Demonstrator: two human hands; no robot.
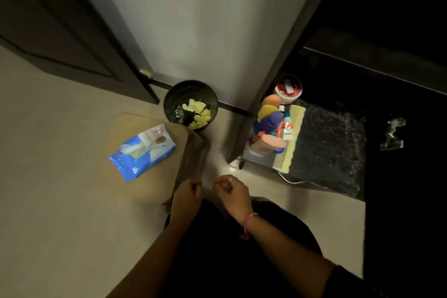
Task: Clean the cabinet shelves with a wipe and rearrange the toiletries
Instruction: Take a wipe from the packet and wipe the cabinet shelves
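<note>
Both hands, left hand (188, 192) and right hand (230, 190), hang curled and empty; blue plastic wipe pack (141, 151) unopened-looking, clustered colourful toiletry bottles (271, 126) seemingly still awaiting rearranging.

There is one wipes pack (142, 151), one bin (190, 105), one comb (289, 139), one red-lidded jar (288, 89) and two hands.
</note>
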